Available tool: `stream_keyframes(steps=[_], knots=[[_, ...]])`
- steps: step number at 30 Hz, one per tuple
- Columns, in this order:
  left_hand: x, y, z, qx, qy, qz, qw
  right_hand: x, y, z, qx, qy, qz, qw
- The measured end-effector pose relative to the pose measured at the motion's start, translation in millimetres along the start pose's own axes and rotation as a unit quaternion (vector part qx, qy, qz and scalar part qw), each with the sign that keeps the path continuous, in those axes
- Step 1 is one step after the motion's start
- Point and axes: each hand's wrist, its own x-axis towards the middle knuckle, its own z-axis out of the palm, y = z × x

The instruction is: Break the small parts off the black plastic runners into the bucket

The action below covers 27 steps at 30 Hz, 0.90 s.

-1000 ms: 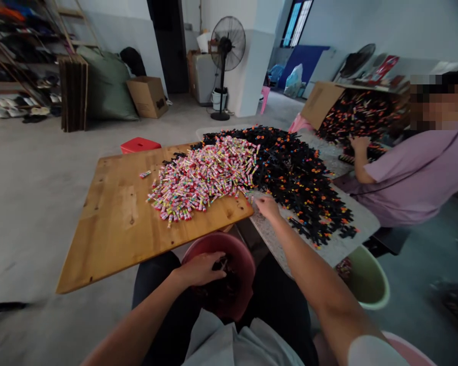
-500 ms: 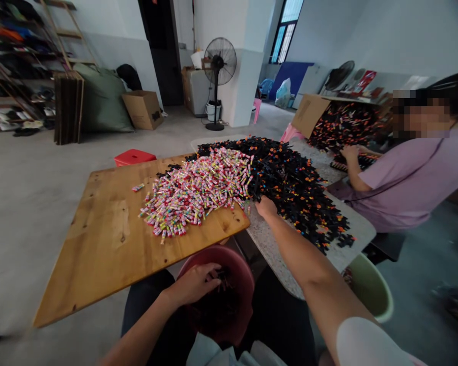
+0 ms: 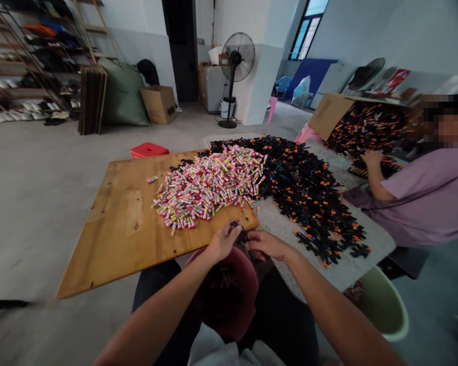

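Step in hand, as judged: close two-handed fingertip work on one small dark piece (image 3: 242, 236). The piece is located at the near corner of the wooden worktop (image 3: 118, 239), above the far rim of a red bucket (image 3: 249, 292). The left hand (image 3: 222, 244) is pinched on it; the right hand (image 3: 265, 244) has its fingers curled closed on the other side, apparently gripping it too. The exact fit between the fingers is too small to tell.

The next move, in the inspector's judgement, calls for a firm left pinch and light, accurate right fingertips; a loose grip could drop the piece into the bucket.

Materials: the wooden worktop is flat, warm-brown and knotted, with a smooth sheen. It bears a heap of short tubes (image 3: 209, 188), slim and glossy, in pink, white and red with yellow-green parts. One loose tube (image 3: 151, 179) lies apart from the heap. The adjoining speckled worktop (image 3: 269, 216) has a rounded corner and carries a tangled mound of black pieces (image 3: 309, 188), angular and seemingly plastic, dotted orange, yellow and blue. The bucket is round and smooth-walled, its contents dark with a few pale slivers.
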Motion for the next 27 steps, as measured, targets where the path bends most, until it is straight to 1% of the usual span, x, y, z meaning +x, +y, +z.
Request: stream_keyframes(steps=[1,2,3,4,5,6,7,8,10,12,14,16,17,18,19,20,21,22,23,24,25,27], knots=[[2.2,-1.2,1.1,-0.031,0.013,-0.011,0.999,3.0,-2.3,-0.5,-0.022,0.001,0.011,1.000],[2.1,-2.9,0.9,-0.071,0.022,-0.022,0.997,8.2,-5.3,-5.0,-0.063,0.037,0.034,0.997],[0.0,-4.5,-0.6,-0.115,0.024,-0.032,0.993,15.1,-8.9,-12.9,-0.112,0.095,0.061,0.987],[-3.9,-5.8,-3.1,-0.154,0.017,-0.040,0.987,23.4,-12.6,-23.2,-0.164,0.170,0.089,0.968],[-9.2,-6.3,-6.4,-0.181,0.006,-0.047,0.982,32.7,-16.1,-34.8,-0.204,0.246,0.112,0.941],[-15.3,-5.8,-10.2,-0.196,-0.010,-0.052,0.979,42.3,-19.1,-46.2,-0.227,0.295,0.126,0.920],[-21.7,-4.0,-14.0,-0.200,-0.024,-0.055,0.978,51.8,-21.4,-56.5,-0.246,0.332,0.139,0.900],[-27.8,-1.2,-17.8,-0.195,-0.037,-0.056,0.979,60.5,-22.7,-64.7,-0.261,0.355,0.151,0.885],[-38.0,6.6,-24.7,-0.169,-0.053,-0.055,0.983,73.9,-23.3,-74.0,-0.287,0.383,0.170,0.861],[-44.3,14.9,-30.4,-0.139,-0.043,-0.052,0.988,80.2,-22.4,-74.9,-0.305,0.391,0.180,0.850],[-47.7,21.0,-35.3,-0.101,-0.019,-0.046,0.994,79.2,-22.5,-70.4,-0.315,0.394,0.179,0.845],[-49.6,24.5,-39.1,-0.064,-0.007,-0.045,0.997,71.7,-25.2,-61.5,-0.319,0.400,0.168,0.843],[-50.2,25.5,-40.5,-0.047,-0.010,-0.044,0.998,65.8,-27.8,-55.0,-0.323,0.402,0.160,0.842],[-50.8,26.2,-41.4,-0.033,-0.019,-0.043,0.998,58.6,-31.0,-46.6,-0.316,0.401,0.144,0.848],[-51.2,26.7,-42.0,-0.022,-0.030,-0.039,0.999,50.2,-35.0,-36.5,-0.293,0.388,0.115,0.866],[-51.4,27.3,-42.1,-0.013,-0.040,-0.032,0.999,40.8,-39.4,-24.7,-0.253,0.361,0.076,0.894],[-51.4,28.1,-42.0,-0.005,-0.050,-0.023,0.998,30.8,-44.4,-11.8,-0.191,0.320,0.024,0.928],[-51.3,29.3,-41.8,0.002,-0.061,-0.014,0.998,20.6,-49.6,1.6,-0.118,0.263,-0.032,0.957],[-51.2,30.8,-41.5,0.008,-0.074,-0.007,0.997,10.9,-55.0,14.6,-0.062,0.213,-0.074,0.972],[-51.1,32.6,-41.3,0.015,-0.087,-0.005,0.996,2.0,-60.2,26.5,-0.025,0.181,-0.105,0.978],[-51.1,34.7,-41.3,0.024,-0.098,-0.008,0.995,-5.6,-65.1,36.6,-0.006,0.161,-0.125,0.979],[-51.7,39.2,-41.8,0.046,-0.112,-0.018,0.992,-16.7,-72.8,50.1,0.001,0.153,-0.147,0.977]])
